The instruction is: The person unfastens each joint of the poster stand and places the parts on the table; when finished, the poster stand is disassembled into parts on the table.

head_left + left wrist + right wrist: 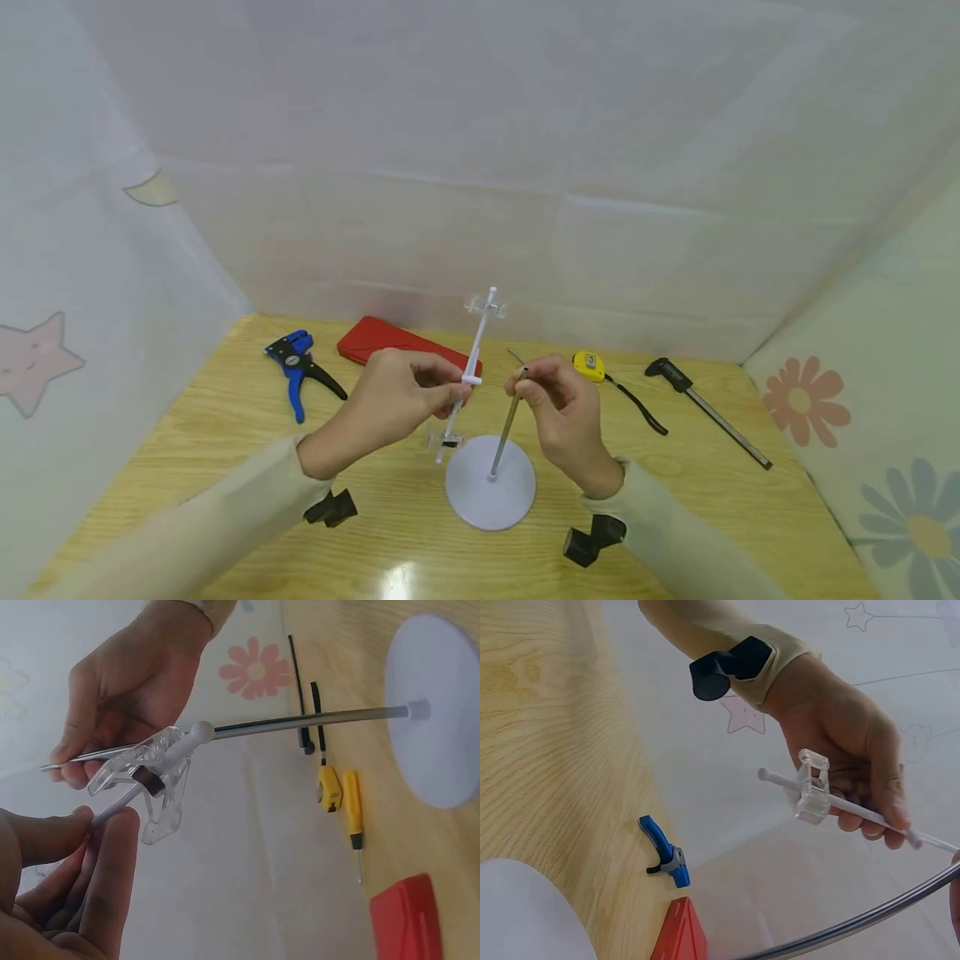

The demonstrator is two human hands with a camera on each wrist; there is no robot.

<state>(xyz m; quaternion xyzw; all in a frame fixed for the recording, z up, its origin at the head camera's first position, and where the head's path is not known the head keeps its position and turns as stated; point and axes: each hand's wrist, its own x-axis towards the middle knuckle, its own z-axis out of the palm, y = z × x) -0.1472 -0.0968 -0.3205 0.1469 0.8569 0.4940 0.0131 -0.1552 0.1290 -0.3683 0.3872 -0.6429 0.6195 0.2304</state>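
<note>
My left hand (390,396) pinches a thin white plastic bar (477,342) near its middle, where a short white cross-piece sticks out. The bar slants in the air and carries a clear plastic clip (811,787) near each end. With thumb and fingertips, my right hand (566,412) grips the upper end of a metal rod (507,433). That rod rises from the socket of a round white base (491,504) standing on the table. In the head view the bar is left of the rod's top, with a small gap between them.
Blue-and-black wire strippers (296,367) lie at the left, next to a red case (375,337) at the back. Toward the right are a yellow tape measure (588,365) with a black strap and a caliper (705,404). A yellow screwdriver (354,802) shows in the left wrist view.
</note>
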